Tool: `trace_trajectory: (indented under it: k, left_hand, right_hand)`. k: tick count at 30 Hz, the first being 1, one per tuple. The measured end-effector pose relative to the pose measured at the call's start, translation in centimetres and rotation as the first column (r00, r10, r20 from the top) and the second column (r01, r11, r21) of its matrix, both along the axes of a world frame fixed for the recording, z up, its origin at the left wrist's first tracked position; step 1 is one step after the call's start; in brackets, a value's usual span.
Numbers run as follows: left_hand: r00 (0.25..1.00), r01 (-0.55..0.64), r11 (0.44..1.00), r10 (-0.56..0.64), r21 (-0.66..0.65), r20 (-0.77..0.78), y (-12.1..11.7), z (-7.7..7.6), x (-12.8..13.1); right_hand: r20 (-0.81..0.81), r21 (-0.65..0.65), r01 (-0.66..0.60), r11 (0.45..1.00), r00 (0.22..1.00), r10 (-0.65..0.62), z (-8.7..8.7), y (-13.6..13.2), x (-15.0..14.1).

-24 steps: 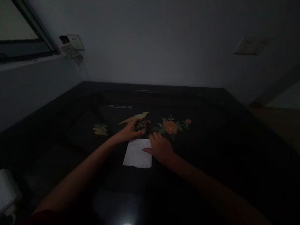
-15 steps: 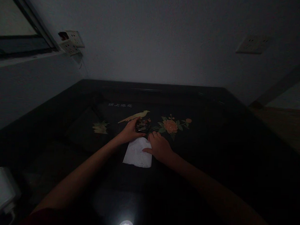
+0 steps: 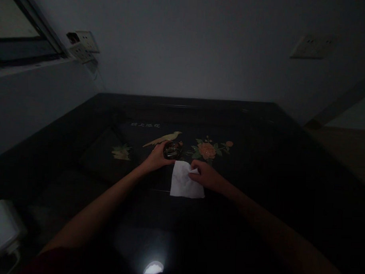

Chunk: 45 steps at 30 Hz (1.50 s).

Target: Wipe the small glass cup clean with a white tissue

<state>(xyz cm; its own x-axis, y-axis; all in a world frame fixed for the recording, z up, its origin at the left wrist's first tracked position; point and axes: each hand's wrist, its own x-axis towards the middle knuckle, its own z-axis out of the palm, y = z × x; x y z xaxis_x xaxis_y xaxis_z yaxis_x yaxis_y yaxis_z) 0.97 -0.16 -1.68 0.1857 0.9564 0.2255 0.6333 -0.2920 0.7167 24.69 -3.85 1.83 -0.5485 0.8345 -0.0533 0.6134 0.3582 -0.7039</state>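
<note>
My left hand (image 3: 158, 157) curves around the left side of the glass dish (image 3: 173, 151), thumb along its near side and fingers behind, closed on it. The dish sits on the black desk (image 3: 244, 163), about midway between the left and right edges; its finer shape is lost in the gloom. My right hand (image 3: 207, 174) pinches the tissue (image 3: 185, 185) between thumb and forefinger, bunching it at its right side, while the rest spreads flat toward the desk's near edge. The tissue's top lies just beside my left thumb; whether they touch, I can't tell.

Between the dish and the far edge is a printed bird (image 3: 167, 139), with pale lettering (image 3: 145, 125) nearer the far left corner. A printed flower (image 3: 206, 150) lies to the dish's right, toward the right edge, and a printed plant (image 3: 121, 152) is on the left edge's side of my left hand.
</note>
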Motion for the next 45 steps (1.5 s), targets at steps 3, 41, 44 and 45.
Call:
trace_trajectory:
  k: [3,41,44,45]
  left_hand:
    - [0.999,-0.002,1.000,0.001,-0.020,-0.034,-0.8,0.6,0.9]
    - [0.429,0.386,0.833,0.219,-0.397,0.876,-5.2,1.4,11.2]
    - [0.442,0.354,0.847,0.221,-0.396,0.869,-5.2,1.7,11.3]
    - [0.434,0.355,0.847,0.226,-0.395,0.872,-5.3,1.9,11.3]
  right_hand:
    - [-0.058,-0.022,0.104,0.994,0.993,-0.105,-0.1,0.2,3.0]
    - [-0.636,-0.095,0.437,0.894,0.664,-0.393,-3.0,-1.2,6.3]
    - [-0.642,-0.061,0.447,0.893,0.667,-0.377,-3.1,-1.2,6.3]
    - [-0.642,-0.045,0.453,0.890,0.670,-0.373,-3.1,-1.2,6.3]
